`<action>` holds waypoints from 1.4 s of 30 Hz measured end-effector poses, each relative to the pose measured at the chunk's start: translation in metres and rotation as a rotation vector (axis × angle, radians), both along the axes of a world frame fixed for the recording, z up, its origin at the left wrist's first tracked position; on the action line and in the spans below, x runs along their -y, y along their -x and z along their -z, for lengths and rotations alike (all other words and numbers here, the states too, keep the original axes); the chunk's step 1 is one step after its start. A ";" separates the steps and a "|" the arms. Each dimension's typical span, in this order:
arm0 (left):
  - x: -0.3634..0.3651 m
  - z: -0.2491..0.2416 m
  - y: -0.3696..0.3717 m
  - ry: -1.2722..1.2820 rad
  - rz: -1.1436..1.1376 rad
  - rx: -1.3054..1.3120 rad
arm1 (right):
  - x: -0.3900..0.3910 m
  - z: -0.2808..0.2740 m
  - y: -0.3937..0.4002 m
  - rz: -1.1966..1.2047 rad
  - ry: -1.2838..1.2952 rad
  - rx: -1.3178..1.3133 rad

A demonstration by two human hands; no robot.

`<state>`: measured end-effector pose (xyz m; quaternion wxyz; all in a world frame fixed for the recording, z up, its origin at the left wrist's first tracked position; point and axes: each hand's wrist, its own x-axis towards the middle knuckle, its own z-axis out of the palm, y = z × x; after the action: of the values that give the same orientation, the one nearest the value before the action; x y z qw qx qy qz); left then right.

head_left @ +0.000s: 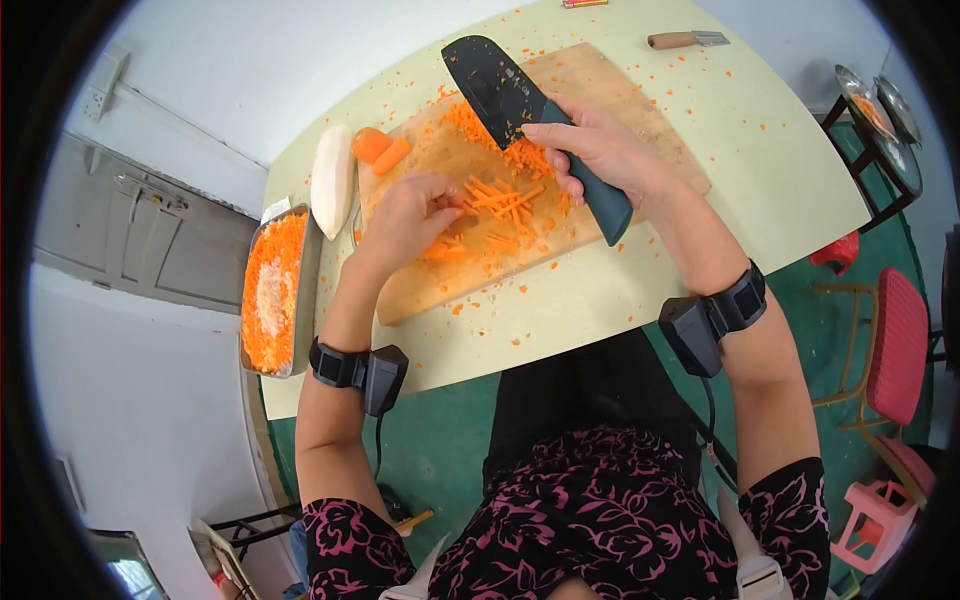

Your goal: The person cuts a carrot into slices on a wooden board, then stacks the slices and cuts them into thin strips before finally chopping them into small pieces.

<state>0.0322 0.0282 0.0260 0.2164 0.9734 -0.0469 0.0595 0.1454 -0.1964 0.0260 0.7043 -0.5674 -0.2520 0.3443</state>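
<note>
My right hand (600, 150) is wrapped round the dark green handle of a kitchen knife (490, 80). Its broad black blade points up and left over the cutting board (640, 130). My left hand (415, 215) has its fingers pinched at the left end of a loose pile of carrot strips (505, 198), with some orange at the fingertips. Finely chopped carrot (465, 122) lies behind and partly under the blade. More carrot pieces (445, 248) sit just below my left hand. Cut carrot chunks (385, 150) rest at the board's far left edge.
A peeled white radish (332, 180) lies left of the board. Beside it, a metal tray (300, 330) holds chopped carrot with a pale heap in the middle. A wooden-handled tool (685, 40) lies at the back right of the table (790, 170). A red chair (895, 345) stands at right.
</note>
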 end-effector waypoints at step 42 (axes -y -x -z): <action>0.003 -0.001 0.013 -0.455 0.308 0.468 | -0.002 -0.004 0.005 0.008 0.118 0.100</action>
<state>0.0189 0.0254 0.0271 -0.0158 0.9381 -0.2534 0.2355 0.1400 -0.1941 0.0296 0.6577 -0.6254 -0.2638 0.3267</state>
